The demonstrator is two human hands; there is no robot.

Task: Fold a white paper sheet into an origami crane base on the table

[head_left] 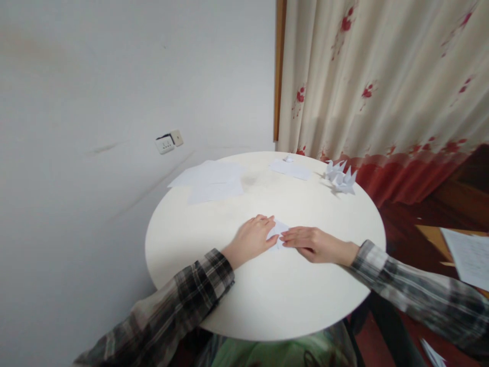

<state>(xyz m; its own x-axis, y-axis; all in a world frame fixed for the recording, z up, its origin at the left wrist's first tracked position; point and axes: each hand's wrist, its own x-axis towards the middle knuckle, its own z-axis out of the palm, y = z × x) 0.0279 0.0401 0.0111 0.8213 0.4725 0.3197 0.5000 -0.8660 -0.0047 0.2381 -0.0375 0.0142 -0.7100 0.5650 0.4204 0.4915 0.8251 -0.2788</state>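
A small folded white paper [280, 227] lies near the middle of the round white table [267, 300]. From the left, my left hand [252, 238] rests on it with the fingers lying flat and the thumb apart, covering its left side. My right hand [310, 241] is at the paper's right edge, fingers pressed together on it and the thumb bent underneath. Both hands partly hide the paper, so its full folded shape cannot be made out.
Several white sheets [214, 179] lie at the back left. Folded paper cranes [342, 179] stand at the back right. Another sheet [296, 171] lies at the back with a small folded piece [288, 159] by it. A wall [95, 204] borders the left, a curtain [385, 76] the back right.
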